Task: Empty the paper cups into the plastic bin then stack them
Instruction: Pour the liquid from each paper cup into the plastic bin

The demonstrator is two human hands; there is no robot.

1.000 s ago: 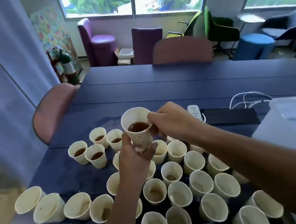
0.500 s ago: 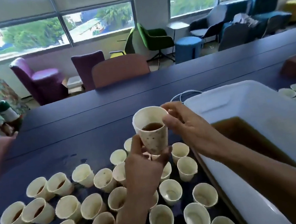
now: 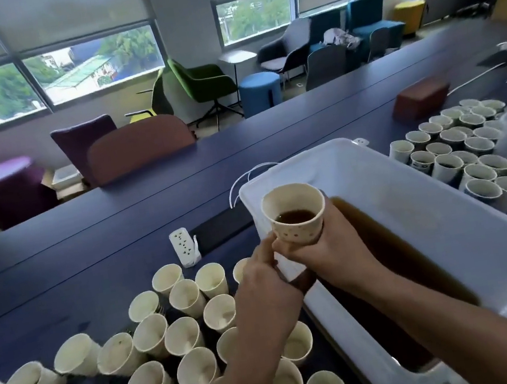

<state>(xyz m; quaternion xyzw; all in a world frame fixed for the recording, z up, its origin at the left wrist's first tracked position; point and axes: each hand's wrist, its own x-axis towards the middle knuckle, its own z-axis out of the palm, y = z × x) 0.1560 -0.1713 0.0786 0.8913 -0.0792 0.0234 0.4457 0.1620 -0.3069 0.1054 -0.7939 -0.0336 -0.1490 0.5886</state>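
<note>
We hold the paper cup (image 3: 295,215) of brown drink upright in both hands, right hand (image 3: 327,246) wrapped round it, left hand (image 3: 264,276) pinching underneath, over the near-left edge of the plastic bin (image 3: 448,217), so nothing spills early.

left hand (image 3: 265,284), right hand (image 3: 327,246), fingers curled, touching

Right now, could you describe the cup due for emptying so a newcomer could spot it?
Find the white plastic bin of brown liquid. At its near-left corner, both hands hold one paper cup upright. Unlike the cups on the table, it is raised and dotted.
</note>
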